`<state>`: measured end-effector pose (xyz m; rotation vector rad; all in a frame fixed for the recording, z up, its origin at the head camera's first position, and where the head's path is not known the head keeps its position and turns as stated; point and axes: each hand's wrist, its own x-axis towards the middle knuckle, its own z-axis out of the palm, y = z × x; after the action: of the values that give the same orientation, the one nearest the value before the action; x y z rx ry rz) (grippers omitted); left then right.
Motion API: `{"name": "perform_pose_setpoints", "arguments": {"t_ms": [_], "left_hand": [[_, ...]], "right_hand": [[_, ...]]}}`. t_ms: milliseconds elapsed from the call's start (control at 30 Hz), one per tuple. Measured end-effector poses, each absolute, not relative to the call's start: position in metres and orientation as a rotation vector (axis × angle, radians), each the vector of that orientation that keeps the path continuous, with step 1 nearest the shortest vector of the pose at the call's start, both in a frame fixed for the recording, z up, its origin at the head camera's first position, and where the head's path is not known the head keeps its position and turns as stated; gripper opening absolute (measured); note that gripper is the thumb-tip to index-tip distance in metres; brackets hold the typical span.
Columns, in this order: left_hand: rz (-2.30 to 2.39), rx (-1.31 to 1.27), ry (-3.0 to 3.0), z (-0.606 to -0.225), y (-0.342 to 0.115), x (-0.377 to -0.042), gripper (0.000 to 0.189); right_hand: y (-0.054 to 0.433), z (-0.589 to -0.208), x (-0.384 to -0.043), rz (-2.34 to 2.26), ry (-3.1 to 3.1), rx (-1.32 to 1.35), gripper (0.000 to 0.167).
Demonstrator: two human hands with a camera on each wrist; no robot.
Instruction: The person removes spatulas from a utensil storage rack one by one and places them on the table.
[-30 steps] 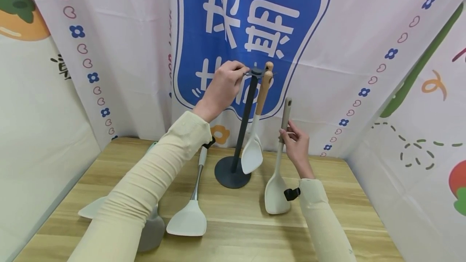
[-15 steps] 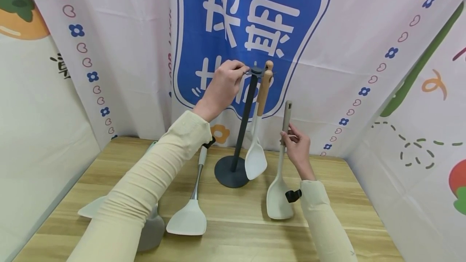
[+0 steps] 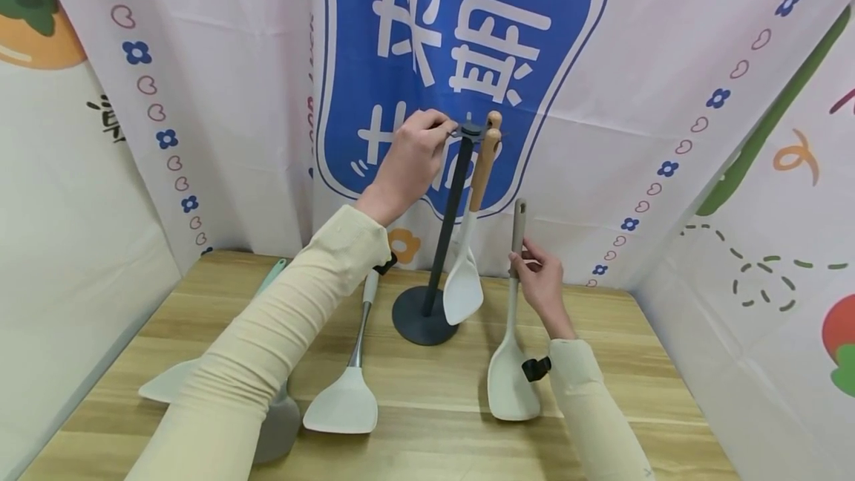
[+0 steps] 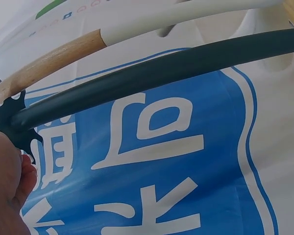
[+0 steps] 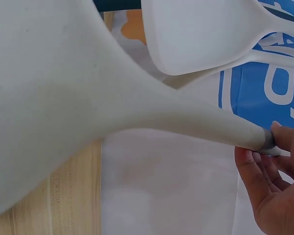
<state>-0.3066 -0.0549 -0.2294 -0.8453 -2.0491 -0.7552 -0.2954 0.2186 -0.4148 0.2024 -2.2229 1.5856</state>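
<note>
My left hand [image 3: 415,154] pinches the edge of the notched top disc [image 4: 12,115] of a dark utensil stand [image 3: 449,225]. A white-headed spatula with a wooden handle [image 3: 484,169] hangs from the disc's right side. Behind it hangs a second wooden-handled utensil, mostly hidden. To the right of the stand, my right hand [image 3: 541,284] holds a beige spatula [image 3: 513,381] by its grey-brown handle, thumb on one side and fingers on the other. It is nearly upright, blade down. In the right wrist view that blade [image 5: 49,98] looms close, apart from the hanging spatula [image 5: 201,34].
On the wooden table [image 3: 427,407] lies a white spatula with a metal shaft [image 3: 342,403]. Left of it, a grey utensil head [image 3: 277,425], a pale utensil head [image 3: 167,381] and a green handle [image 3: 272,273] are partly covered by my left sleeve. Printed cloth [image 3: 641,43] hangs behind.
The beige spatula and my right hand have come down and slightly left. The front hanging spatula has swung right and back left. My left hand stays on the disc.
</note>
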Motion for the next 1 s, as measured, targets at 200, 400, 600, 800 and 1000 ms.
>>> {"name": "perform_pose_setpoints", "arguments": {"t_ms": [200,400,600,800,1000], "left_hand": [[-0.744,-0.839,-2.055,-0.228,-0.055,-0.306,0.024],[-0.696,-0.838,-2.042,-0.230,-0.054,-0.307,0.025],[-0.693,-0.824,-2.046,-0.229,-0.053,-0.307,0.025],[-0.703,-0.810,-2.051,-0.228,-0.053,-0.306,0.025],[-0.713,-0.811,-2.052,-0.228,-0.052,-0.306,0.025]], "right_hand": [[0.218,-0.419,-0.295,1.543,-2.251,0.211,0.044],[0.219,-0.422,-0.294,1.517,-2.298,0.207,0.044],[0.219,-0.424,-0.293,1.478,-2.315,0.201,0.045],[0.216,-0.422,-0.288,1.479,-2.313,0.203,0.045],[0.215,-0.426,-0.284,1.467,-2.354,0.176,0.045]]}}
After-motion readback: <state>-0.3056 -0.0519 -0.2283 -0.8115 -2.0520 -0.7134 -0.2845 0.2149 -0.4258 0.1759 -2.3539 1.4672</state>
